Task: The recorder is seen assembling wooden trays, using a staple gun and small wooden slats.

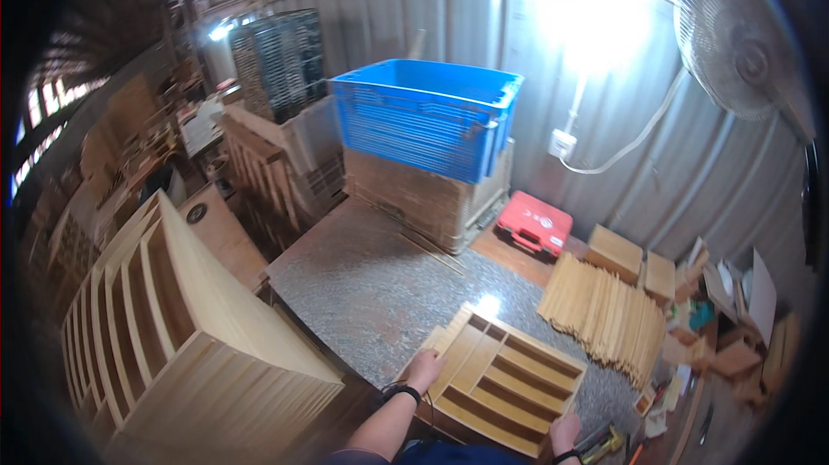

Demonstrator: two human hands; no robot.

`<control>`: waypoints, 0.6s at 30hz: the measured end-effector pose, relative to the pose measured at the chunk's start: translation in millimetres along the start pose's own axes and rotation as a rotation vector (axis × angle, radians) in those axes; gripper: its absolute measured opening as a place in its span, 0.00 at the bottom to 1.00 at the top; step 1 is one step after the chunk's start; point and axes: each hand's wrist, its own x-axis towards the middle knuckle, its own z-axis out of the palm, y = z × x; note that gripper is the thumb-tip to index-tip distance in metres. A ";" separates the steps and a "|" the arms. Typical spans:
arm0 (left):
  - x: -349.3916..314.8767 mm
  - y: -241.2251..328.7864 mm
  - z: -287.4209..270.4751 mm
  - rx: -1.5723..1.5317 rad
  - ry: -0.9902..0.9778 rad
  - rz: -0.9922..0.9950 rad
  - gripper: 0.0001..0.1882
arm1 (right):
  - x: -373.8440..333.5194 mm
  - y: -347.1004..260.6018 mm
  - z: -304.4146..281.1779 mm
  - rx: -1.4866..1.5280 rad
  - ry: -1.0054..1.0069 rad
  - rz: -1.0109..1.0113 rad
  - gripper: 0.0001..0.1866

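A light wooden drawer organizer tray (477, 366) lies on the speckled grey worktop in front of me, with several long slots and cross dividers. My left hand (425, 370) has its fingers closed at the tray's left side; a dark band circles that wrist. At the near right corner, my right hand (566, 433) is closed on the tray's edge, and another dark band shows on its wrist. The undersides of both grips are hidden. Beyond the tray's right side lies a broad row of thin wooden strips (602, 305).
To the left rises a stack of similar wooden trays (233, 387). A blue plastic crate (423, 124) sits on a brown crate (406, 193) at the back. Near the metal wall are a red tool case (534, 223), wooden blocks (614, 249), a fan (734, 42) and scattered tools (604, 443).
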 end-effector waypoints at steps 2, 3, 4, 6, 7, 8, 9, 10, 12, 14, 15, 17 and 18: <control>-1.8 8.6 6.4 0.003 0.070 0.028 0.23 | 12.7 16.3 7.3 -0.101 -0.092 0.038 0.15; -5.8 11.1 7.1 0.033 0.120 0.052 0.22 | 6.2 8.2 -3.8 -0.048 0.059 -0.139 0.16; -7.9 12.4 5.5 0.025 0.122 0.029 0.21 | 15.4 14.1 -0.4 -0.090 0.019 -0.129 0.16; -16.7 20.8 -7.9 -0.031 0.174 0.051 0.20 | 22.8 4.5 -16.5 -0.058 -0.004 -0.090 0.16; -20.9 23.5 -15.9 -0.069 0.212 0.084 0.19 | 22.7 -6.4 -34.7 0.018 0.005 -0.069 0.17; -28.3 19.5 -20.9 -0.083 0.289 0.058 0.18 | 19.9 -33.0 -56.8 0.147 0.055 -0.053 0.17; -32.9 19.6 -26.4 -0.091 0.305 0.045 0.18 | 30.4 -32.6 -58.2 0.181 0.058 -0.040 0.15; -37.5 19.1 -33.5 -0.143 0.352 0.086 0.19 | 33.9 -29.5 -63.7 0.347 0.038 -0.029 0.13; -53.1 16.7 -44.0 -0.162 0.453 0.104 0.19 | 34.6 -51.3 -81.5 0.515 -0.004 -0.050 0.11; -75.4 16.7 -57.4 -0.155 0.442 0.088 0.19 | 55.6 -36.9 -69.4 0.527 0.094 0.008 0.09; -86.4 13.1 -64.6 -0.146 0.416 0.074 0.18 | 47.7 -44.7 -82.3 0.624 0.090 -0.105 0.08; -112.5 -2.3 -64.3 -0.133 0.495 0.049 0.18 | 71.1 -6.4 -57.2 0.696 0.037 -0.217 0.08; -130.5 -12.5 -65.3 -0.144 0.515 0.076 0.18 | 60.2 -17.0 -65.6 0.702 0.017 -0.250 0.08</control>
